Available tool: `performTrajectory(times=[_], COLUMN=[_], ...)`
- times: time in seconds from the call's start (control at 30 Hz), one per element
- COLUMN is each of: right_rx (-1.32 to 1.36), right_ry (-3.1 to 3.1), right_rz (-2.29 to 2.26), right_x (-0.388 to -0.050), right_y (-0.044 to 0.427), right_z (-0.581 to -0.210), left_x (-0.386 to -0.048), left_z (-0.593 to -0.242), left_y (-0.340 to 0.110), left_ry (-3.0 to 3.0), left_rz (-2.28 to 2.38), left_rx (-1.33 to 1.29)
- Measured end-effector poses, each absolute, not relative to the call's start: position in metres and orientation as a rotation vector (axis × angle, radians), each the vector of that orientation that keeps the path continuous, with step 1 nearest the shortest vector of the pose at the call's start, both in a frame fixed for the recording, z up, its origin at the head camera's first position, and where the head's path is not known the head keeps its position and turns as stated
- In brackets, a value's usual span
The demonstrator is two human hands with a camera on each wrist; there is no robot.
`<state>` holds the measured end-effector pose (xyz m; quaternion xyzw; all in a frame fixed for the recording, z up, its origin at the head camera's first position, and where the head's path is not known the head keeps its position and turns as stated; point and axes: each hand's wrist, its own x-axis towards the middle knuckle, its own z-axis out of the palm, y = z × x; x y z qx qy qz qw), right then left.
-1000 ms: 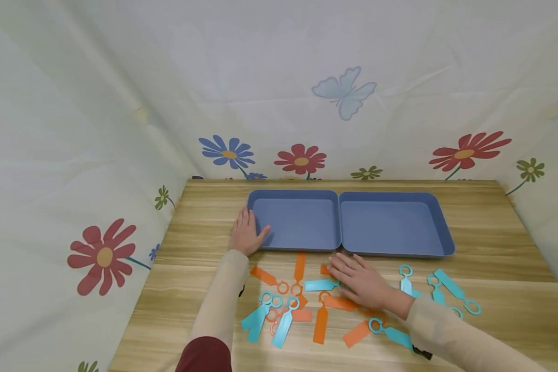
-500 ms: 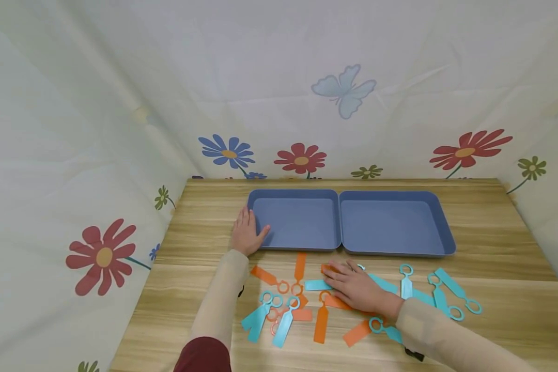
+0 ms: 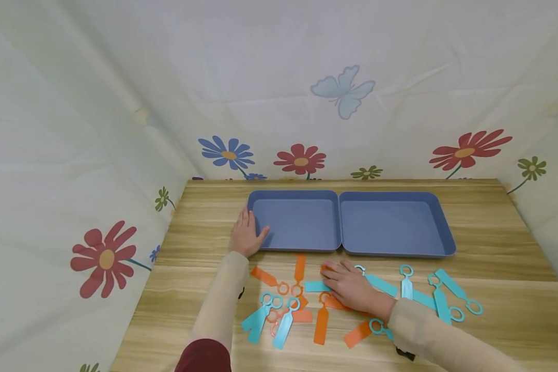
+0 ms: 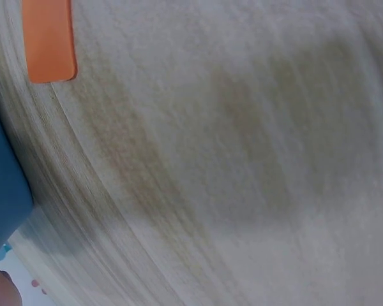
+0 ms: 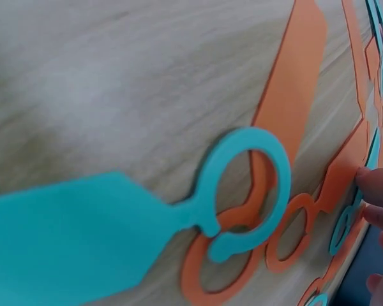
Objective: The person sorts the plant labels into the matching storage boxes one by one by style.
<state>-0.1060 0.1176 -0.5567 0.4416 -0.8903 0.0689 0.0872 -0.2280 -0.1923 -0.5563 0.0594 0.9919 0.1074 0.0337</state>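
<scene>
My left hand (image 3: 246, 235) rests at the left end of the left blue tray (image 3: 295, 250), its thumb reaching over the rim and its fingers lying straight along the side. Among flat plastic tags with hooked rings, my right hand (image 3: 353, 287) lies on the table. Its fingertips touch an orange tag (image 3: 326, 268) and cover part of a turquoise tag (image 3: 313, 286). The right wrist view shows the fingertips (image 5: 372, 185) against the tags, beside another orange tag (image 5: 348, 162). Part of the tags lies hidden below the palm.
A right blue tray (image 3: 395, 254) stands against the left one. Orange and turquoise tags, such as a turquoise tag (image 3: 284, 328) and an orange tag (image 3: 321, 324), overlap in front. A patterned cloth (image 3: 390, 124) hangs behind the wooden table (image 3: 204, 206).
My right hand has shifted a little left and its fingers have drawn closer together, uncovering turquoise tags to its right. The left hand stays on the tray.
</scene>
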Motion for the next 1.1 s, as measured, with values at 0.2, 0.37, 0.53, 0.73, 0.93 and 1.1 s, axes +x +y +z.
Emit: performTrajectory(times=[0.2, 0.37, 0.53, 0.73, 0.93, 1.1], right_rx=[1.274, 1.266, 1.288, 1.313, 1.326, 1.324], right_ry=[-2.555, -2.487, -2.429, -2.38, -2.343, -2.347], right_rz=[0.187, 0.134, 0.082, 0.031, 0.005, 0.059], right_x=[-0.108, -0.111, -0.111, -0.111, -0.111, -0.111], right_y=[0.112, 0.108, 0.104, 0.101, 0.099, 0.099], right_z=[-0.561, -0.565, -0.562, -0.559, -0.559, -0.558], left_x=[-0.228, -0.23, -0.23, -0.229, -0.227, -0.229], left_z=[-0.56, -0.562, -0.562, -0.56, -0.56, -0.561], left_y=[-0.193, -0.194, -0.194, -0.193, -0.193, -0.194], left_ry=[3.066, 3.079, 3.077, 3.057, 3.087, 3.084], left_rz=[0.329, 0.336, 0.319, 0.348, 0.37, 0.337], left_rx=[0.201, 0.212, 0.203, 0.184, 0.202, 0.203])
